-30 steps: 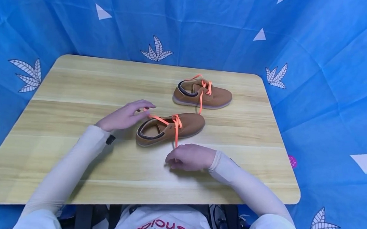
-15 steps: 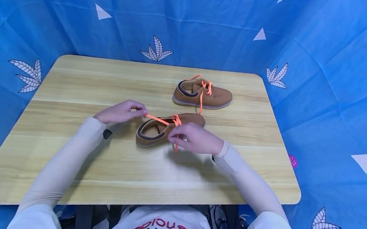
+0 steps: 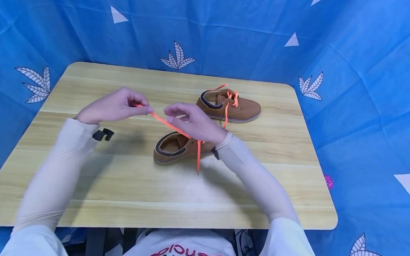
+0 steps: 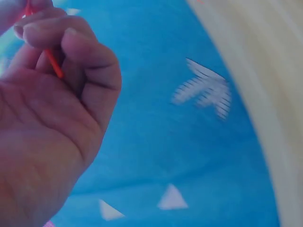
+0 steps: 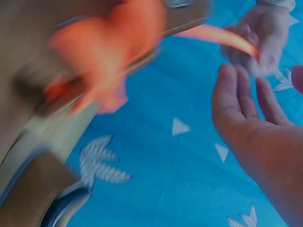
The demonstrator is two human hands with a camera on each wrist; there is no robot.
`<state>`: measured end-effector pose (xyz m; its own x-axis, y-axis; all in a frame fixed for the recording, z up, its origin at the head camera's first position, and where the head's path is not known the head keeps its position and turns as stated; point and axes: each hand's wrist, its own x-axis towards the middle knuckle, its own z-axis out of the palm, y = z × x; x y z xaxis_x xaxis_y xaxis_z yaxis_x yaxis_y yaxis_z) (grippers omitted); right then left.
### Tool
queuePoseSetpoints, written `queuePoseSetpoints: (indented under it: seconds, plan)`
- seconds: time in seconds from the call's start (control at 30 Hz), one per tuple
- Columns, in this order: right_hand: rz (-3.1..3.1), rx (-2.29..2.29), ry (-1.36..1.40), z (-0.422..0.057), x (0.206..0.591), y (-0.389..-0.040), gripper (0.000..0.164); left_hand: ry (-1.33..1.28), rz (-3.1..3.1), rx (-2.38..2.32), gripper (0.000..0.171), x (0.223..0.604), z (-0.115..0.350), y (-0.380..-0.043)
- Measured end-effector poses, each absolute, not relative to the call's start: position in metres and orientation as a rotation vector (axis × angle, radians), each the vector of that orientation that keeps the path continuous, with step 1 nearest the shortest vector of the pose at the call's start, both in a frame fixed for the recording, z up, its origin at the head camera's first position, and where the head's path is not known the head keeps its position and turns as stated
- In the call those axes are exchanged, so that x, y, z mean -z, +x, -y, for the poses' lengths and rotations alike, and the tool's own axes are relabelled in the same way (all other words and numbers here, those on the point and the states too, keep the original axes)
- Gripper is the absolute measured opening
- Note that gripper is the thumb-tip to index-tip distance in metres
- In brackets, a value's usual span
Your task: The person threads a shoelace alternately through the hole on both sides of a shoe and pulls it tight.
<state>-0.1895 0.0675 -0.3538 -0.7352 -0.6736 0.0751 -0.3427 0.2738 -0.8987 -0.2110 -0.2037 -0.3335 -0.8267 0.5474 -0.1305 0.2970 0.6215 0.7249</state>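
My left hand (image 3: pixel 114 107) pinches the free end of an orange shoelace (image 3: pixel 167 123) between thumb and fingers. The lace runs taut from there down to the nearer brown shoe (image 3: pixel 171 149), which sits on the table with its toe to the right. In the left wrist view, the lace's tail crosses the curled fingers. Fingers loosely bent, my right hand (image 3: pixel 196 124) hovers above that shoe beside the lace, holding nothing. It hides most of the shoe's toe and lacing in the head view. Another lace end (image 3: pixel 198 158) hangs over the shoe's near side.
A second brown shoe (image 3: pixel 245 110) with orange laces stands farther back on the wooden table (image 3: pixel 95 203), toe to the right. Blue patterned cloth (image 3: pixel 227 14) surrounds the table's back and sides.
My left hand has moved up and left, drawing the lace out. The right hand has left the near lace end and risen toward the taut lace.
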Motion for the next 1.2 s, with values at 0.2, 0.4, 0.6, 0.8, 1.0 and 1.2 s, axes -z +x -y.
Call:
queuePoseSetpoints:
  seconds: [0.2, 0.4, 0.6, 0.8, 1.0, 1.2]
  plan:
    - [-2.029, 1.64, -0.78, -0.051, 0.333, -0.196, 0.032, 0.81, -2.532, -1.156, 0.014, 0.311, 0.179, -0.206]
    - [-1.943, 1.709, -0.723, -0.06, 0.322, -0.196, 0.028, 0.806, -2.485, -1.383, 0.014, 0.308, 0.171, -0.205]
    - [-1.841, 1.885, -0.716, -0.07, 0.319, -0.194, 0.023, 0.717, -2.257, -1.749, 0.035, 0.331, 0.164, -0.21]
    - [-1.732, 2.118, -0.694, -0.084, 0.32, -0.193, 0.016, 0.848, -2.465, -1.2, 0.025, 0.375, 0.137, -0.212]
    - [-1.682, 2.23, -0.663, -0.103, 0.33, -0.194, 0.016, 1.172, -2.513, -0.684, 0.019, 0.393, 0.107, -0.208]
    - [-1.77, 2.155, -0.522, -0.114, 0.345, -0.194, 0.015, 1.201, -2.557, -0.648, 0.01, 0.4, 0.102, -0.213]
